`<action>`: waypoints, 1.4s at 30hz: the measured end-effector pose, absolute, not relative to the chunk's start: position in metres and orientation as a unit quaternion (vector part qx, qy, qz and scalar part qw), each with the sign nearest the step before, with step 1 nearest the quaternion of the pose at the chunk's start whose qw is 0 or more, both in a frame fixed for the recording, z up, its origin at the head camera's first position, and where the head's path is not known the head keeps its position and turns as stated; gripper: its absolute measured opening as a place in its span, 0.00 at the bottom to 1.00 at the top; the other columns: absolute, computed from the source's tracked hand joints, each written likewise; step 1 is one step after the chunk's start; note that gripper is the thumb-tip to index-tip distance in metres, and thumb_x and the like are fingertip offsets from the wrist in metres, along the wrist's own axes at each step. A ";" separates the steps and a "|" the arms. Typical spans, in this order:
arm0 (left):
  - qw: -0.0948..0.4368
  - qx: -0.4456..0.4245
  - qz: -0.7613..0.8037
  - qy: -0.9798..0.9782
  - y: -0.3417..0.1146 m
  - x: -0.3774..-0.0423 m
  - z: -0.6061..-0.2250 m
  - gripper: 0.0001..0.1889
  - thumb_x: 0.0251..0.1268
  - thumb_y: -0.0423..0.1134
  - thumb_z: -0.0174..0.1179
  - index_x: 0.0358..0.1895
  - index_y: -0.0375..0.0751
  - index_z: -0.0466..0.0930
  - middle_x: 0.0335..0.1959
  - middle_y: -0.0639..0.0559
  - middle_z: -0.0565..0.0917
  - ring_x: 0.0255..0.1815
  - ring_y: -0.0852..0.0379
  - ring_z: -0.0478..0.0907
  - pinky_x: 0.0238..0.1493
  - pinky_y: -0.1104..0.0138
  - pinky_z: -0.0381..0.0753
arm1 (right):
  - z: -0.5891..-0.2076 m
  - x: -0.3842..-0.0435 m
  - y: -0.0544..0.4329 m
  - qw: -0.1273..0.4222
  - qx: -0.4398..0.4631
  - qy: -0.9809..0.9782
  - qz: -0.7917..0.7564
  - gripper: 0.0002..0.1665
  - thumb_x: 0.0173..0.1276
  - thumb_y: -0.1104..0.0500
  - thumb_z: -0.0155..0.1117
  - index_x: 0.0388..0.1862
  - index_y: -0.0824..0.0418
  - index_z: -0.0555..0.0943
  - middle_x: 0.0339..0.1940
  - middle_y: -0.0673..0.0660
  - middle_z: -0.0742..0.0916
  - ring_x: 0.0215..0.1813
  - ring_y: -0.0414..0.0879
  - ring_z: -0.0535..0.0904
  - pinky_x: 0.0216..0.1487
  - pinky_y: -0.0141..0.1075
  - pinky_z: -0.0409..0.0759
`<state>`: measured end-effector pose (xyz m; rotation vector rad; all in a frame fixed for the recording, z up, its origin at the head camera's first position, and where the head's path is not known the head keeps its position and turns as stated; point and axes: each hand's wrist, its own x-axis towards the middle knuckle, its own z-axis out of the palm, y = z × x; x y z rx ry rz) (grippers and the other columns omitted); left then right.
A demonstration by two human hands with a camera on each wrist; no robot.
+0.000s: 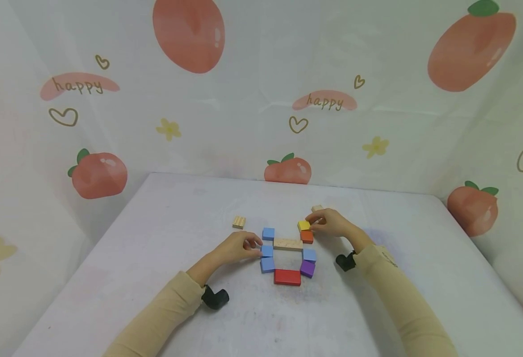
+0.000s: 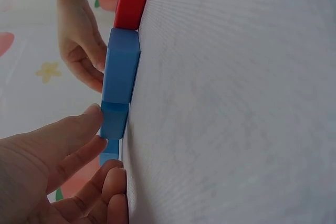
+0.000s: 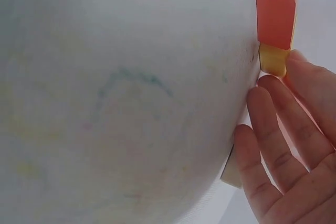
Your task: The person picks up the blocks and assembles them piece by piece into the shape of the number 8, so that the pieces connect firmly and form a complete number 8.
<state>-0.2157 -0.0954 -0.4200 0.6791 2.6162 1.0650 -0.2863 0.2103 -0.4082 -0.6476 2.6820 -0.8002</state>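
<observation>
My left hand rests beside the left column of blue blocks. Its thumb and index fingertips touch the middle blue block; another blue block lies nearer me and a third blue block farther off. Across the layout, my right hand pinches a yellow block at its right side between thumb and index finger. That block abuts an orange block. In the right wrist view, the other fingers extend loosely along the table.
Between the columns lie a plain wooden block and a red block. On the right side sit a blue block and a purple block. Loose wooden pieces lie farther back, one partly behind my right hand.
</observation>
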 end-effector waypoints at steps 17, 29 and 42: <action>0.115 0.234 0.357 0.897 -0.096 -0.217 -0.420 0.13 0.57 0.40 0.64 0.45 0.39 0.80 0.38 0.47 0.82 0.35 0.60 0.75 0.39 0.71 0.75 | -0.407 -0.285 0.209 0.134 -0.224 0.921 -0.288 0.18 0.66 0.61 0.60 0.53 0.64 0.78 0.51 0.62 0.84 0.52 0.54 0.78 0.57 0.48 0.76; 0.103 0.224 0.366 0.898 -0.105 -0.224 -0.410 0.13 0.59 0.40 0.62 0.46 0.39 0.80 0.36 0.49 0.81 0.35 0.60 0.74 0.37 0.72 0.75 | -0.409 -0.286 0.210 0.137 -0.221 0.921 -0.289 0.19 0.66 0.61 0.60 0.55 0.66 0.77 0.50 0.64 0.83 0.51 0.56 0.79 0.56 0.48 0.77; 0.021 0.164 0.392 0.905 -0.128 -0.240 -0.409 0.12 0.59 0.37 0.62 0.45 0.36 0.81 0.36 0.45 0.82 0.37 0.54 0.76 0.43 0.65 0.76 | -0.412 -0.283 0.213 0.125 -0.237 0.917 -0.296 0.18 0.66 0.63 0.59 0.54 0.67 0.77 0.50 0.65 0.83 0.50 0.57 0.79 0.56 0.50 0.76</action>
